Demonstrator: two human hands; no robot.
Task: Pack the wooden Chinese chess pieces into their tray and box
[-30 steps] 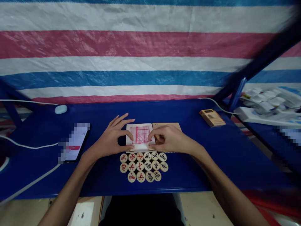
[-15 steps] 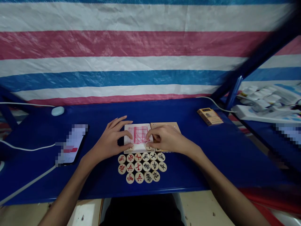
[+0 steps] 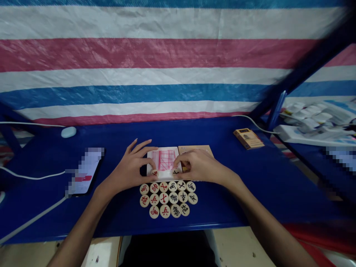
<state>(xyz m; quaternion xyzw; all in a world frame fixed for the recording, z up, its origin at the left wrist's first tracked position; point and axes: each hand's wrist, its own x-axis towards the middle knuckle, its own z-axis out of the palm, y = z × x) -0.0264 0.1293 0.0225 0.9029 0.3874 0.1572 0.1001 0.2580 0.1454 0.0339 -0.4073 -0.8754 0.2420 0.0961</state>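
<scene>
A white card with red hand-drawn lines (image 3: pixel 168 157) lies at the middle of the table. At its lower left, my left hand (image 3: pixel 133 163) pinches a red-marked Chinese chess piece (image 3: pixel 155 173) between thumb and index finger, the other fingers spread. My right hand (image 3: pixel 198 165) pinches a black-marked Chinese chess piece (image 3: pixel 175 172) at the card's lower right. Whether both pieces touch the card I cannot tell. Below lie three rows of round Chinese chess pieces (image 3: pixel 164 198), red characters on the left and black on the right. A tan box or board (image 3: pixel 207 149) is partly hidden under my right hand.
On the blue table (image 3: pixel 119 218) a phone (image 3: pixel 87 174) with a cable lies at left, and a pale blue case (image 3: pixel 68 132) behind it. A yellow-brown small box (image 3: pixel 249 138) sits at back right. Power strips with plugs (image 3: pixel 314 129) stand far right. A striped sheet (image 3: pixel 167 52) hangs behind.
My fingers have shifted slightly, so the faces of both pinched pieces now show more. The rows of pieces stay as they were.
</scene>
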